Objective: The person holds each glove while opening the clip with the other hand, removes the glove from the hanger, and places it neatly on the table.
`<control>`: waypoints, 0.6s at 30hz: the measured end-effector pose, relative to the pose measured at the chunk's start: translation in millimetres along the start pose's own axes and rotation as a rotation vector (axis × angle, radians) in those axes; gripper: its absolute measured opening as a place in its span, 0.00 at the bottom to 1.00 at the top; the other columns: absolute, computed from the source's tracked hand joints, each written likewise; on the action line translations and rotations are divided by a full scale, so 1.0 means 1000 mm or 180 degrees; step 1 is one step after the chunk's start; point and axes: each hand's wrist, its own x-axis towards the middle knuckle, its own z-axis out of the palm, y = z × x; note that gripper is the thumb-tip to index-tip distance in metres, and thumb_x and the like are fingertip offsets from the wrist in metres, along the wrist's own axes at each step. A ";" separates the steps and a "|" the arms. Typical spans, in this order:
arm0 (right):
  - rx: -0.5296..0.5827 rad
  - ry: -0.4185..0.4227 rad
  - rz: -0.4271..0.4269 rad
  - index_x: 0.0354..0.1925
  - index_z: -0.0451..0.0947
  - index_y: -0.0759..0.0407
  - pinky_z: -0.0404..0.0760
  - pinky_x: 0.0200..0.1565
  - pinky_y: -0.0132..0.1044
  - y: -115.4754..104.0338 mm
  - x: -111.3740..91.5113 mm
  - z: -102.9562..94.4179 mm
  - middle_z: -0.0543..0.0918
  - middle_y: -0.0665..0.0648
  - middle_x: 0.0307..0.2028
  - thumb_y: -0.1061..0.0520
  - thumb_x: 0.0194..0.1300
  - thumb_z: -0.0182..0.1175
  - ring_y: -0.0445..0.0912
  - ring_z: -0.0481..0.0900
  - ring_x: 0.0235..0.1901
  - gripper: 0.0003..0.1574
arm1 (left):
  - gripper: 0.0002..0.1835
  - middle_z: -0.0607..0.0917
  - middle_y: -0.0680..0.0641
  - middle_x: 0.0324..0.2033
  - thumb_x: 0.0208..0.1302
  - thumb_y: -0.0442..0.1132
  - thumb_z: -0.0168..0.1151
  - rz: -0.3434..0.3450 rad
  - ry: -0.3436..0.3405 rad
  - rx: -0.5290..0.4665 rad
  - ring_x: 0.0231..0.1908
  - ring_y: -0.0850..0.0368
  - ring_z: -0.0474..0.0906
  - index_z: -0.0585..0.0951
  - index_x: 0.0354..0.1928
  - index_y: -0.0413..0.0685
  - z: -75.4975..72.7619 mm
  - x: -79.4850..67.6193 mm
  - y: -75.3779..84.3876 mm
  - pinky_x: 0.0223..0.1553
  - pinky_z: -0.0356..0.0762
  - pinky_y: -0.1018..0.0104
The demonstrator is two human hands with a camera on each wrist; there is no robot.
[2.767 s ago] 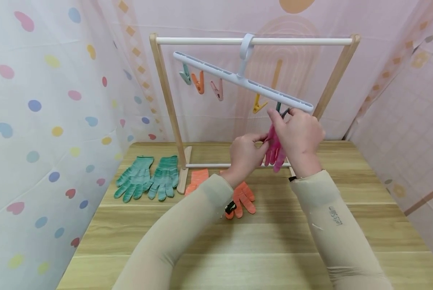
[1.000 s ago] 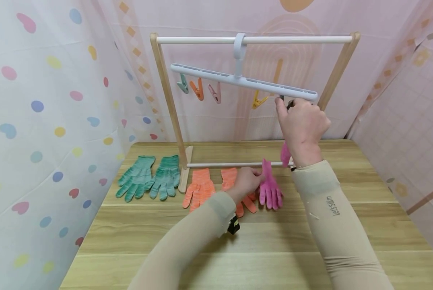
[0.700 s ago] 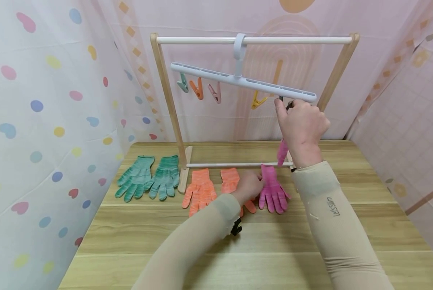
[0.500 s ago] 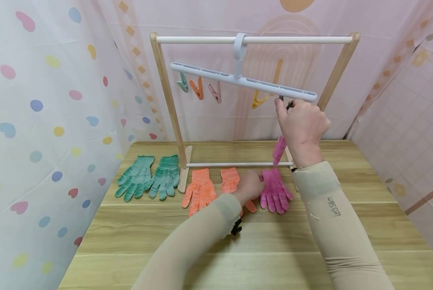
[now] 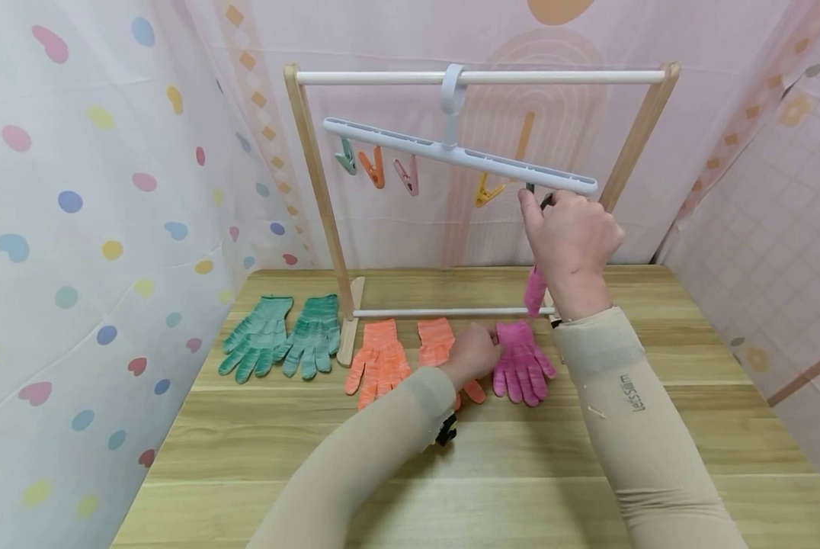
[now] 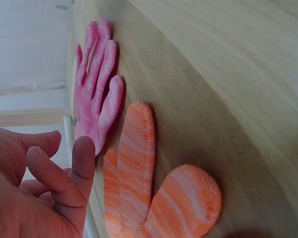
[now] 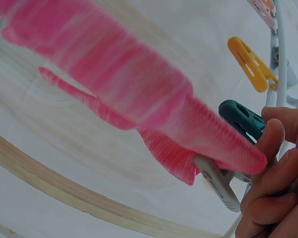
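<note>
One pink glove (image 5: 522,364) lies flat on the table, fingers toward the front. My left hand (image 5: 475,352) is over the right orange glove (image 5: 436,339), its fingertips at the pink cuff; the left wrist view shows these fingers loosely bent, gripping nothing. Higher up, my right hand (image 5: 574,236) holds a second pink glove (image 7: 114,69), which dangles below it beside the dark green clothespin (image 7: 238,118) and a grey clothespin (image 7: 217,183). Whether a clothespin bites that glove is hidden by my fingers. The white hanger (image 5: 513,165) tilts down on the right.
A wood-and-white rack (image 5: 382,78) carries the hanger. Mint (image 5: 346,157), orange (image 5: 373,168), pink (image 5: 408,175) and yellow (image 5: 488,191) clothespins hang along it. Another orange glove (image 5: 380,354) and two green gloves (image 5: 255,339) lie to the left on the wooden table (image 5: 259,473).
My left hand has come down from the clothespins, bringing one pink glove to the table, where it now lies flat. My right hand stays up by the hanger, which tilts less.
</note>
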 end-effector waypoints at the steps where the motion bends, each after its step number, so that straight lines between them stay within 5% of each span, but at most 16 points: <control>1: -0.0002 -0.0025 -0.0015 0.17 0.67 0.54 0.55 0.21 0.41 0.000 -0.001 -0.001 0.66 0.53 0.14 0.28 0.77 0.56 0.57 0.69 0.19 0.41 | 0.12 0.77 0.52 0.20 0.80 0.43 0.61 0.0009 0.0009 -0.0020 0.18 0.65 0.67 0.89 0.48 0.44 0.000 -0.001 0.001 0.24 0.68 0.72; 7: 0.0003 -0.0112 -0.0115 0.20 0.74 0.57 0.55 0.22 0.41 0.002 -0.007 -0.008 0.71 0.57 0.14 0.29 0.79 0.54 0.57 0.69 0.19 0.40 | 0.22 0.91 0.45 0.36 0.78 0.44 0.64 0.0077 -0.0027 -0.0242 0.19 0.64 0.71 0.83 0.68 0.45 -0.006 -0.005 0.003 0.29 0.74 0.70; 11: 0.0120 -0.0092 -0.0142 0.37 0.92 0.54 0.58 0.23 0.41 0.002 -0.011 -0.013 0.92 0.60 0.29 0.31 0.78 0.57 0.64 0.83 0.26 0.32 | 0.29 0.89 0.47 0.35 0.75 0.45 0.68 0.0070 -0.0058 -0.0386 0.17 0.64 0.69 0.77 0.73 0.42 -0.011 -0.007 0.004 0.25 0.73 0.70; 14: 0.0163 -0.0112 -0.0170 0.49 0.93 0.52 0.58 0.23 0.40 0.004 -0.014 -0.016 0.94 0.59 0.41 0.32 0.77 0.58 0.64 0.87 0.30 0.30 | 0.32 0.85 0.49 0.32 0.73 0.47 0.71 0.0113 -0.0053 -0.0428 0.18 0.65 0.67 0.77 0.74 0.42 -0.014 -0.008 0.005 0.23 0.69 0.71; 18: 0.0187 -0.0145 -0.0276 0.50 0.93 0.55 0.56 0.22 0.40 0.007 -0.020 -0.018 0.94 0.62 0.36 0.34 0.77 0.59 0.63 0.83 0.25 0.30 | 0.27 0.78 0.51 0.24 0.71 0.46 0.73 0.0234 -0.0057 -0.0382 0.18 0.64 0.65 0.82 0.66 0.41 -0.018 -0.009 0.006 0.22 0.65 0.71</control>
